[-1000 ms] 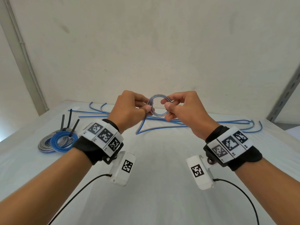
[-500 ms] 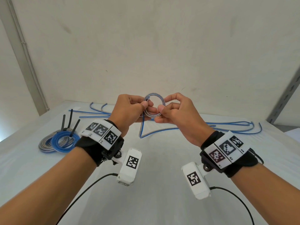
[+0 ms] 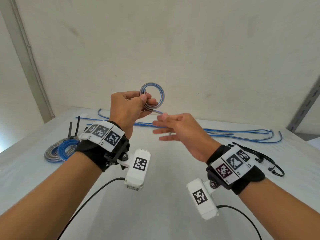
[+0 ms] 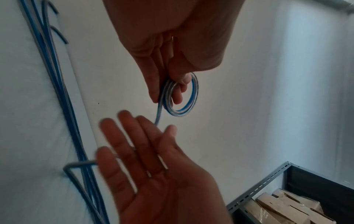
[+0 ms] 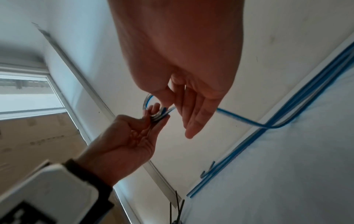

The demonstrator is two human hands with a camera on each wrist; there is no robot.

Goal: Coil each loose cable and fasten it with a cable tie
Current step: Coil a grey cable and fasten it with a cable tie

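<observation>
My left hand (image 3: 147, 99) is raised above the table and pinches a small coil of blue-and-clear cable (image 3: 153, 97) between thumb and fingers. The wrist view shows the coil (image 4: 191, 97) as a few turns, with its tail (image 4: 159, 113) dropping toward my right hand. Just below and to the right, my right hand (image 3: 161, 123) is blurred, its fingers straight and palm up, gripping nothing. The cable tail (image 5: 245, 119) runs past the right fingers (image 5: 191, 121) down to the loose cables (image 3: 233, 131) on the white table; whether it touches them is unclear.
Two finished coils (image 3: 60, 149), grey and blue, lie at the left with black ties (image 3: 74, 125) sticking up. Loose black cable ties (image 3: 266, 158) lie at the right beside my wrist. A wall stands behind the table, and a metal shelf with cardboard boxes (image 4: 287, 197) stands off to the right.
My right hand has let go of the coil, opened and dropped down to the right. The left hand has lifted the coil higher and now holds it alone.
</observation>
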